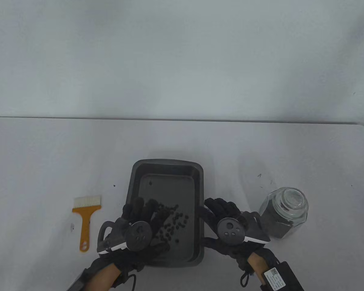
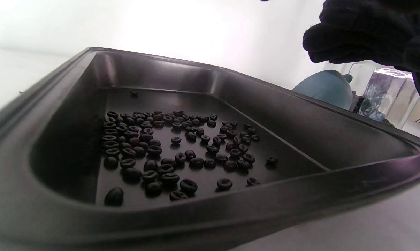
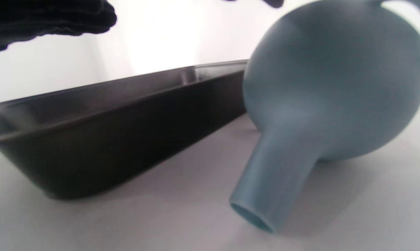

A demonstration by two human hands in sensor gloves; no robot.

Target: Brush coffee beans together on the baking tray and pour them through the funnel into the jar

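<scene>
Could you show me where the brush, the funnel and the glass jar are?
Orange-handled white-bristled brush [image 1: 85, 225], table view, on its handle.
Blue-grey plastic funnel [image 3: 331, 83], right wrist view, on its round bowl.
Clear glass jar [image 1: 286, 212], table view, on its wall.

Blue-grey funnel [image 3: 331, 87], orange-handled brush [image 1: 86, 219]

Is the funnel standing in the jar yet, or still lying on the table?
Still on the table. The funnel lies tipped on its side beside the baking tray, spout end open toward the camera.
</scene>
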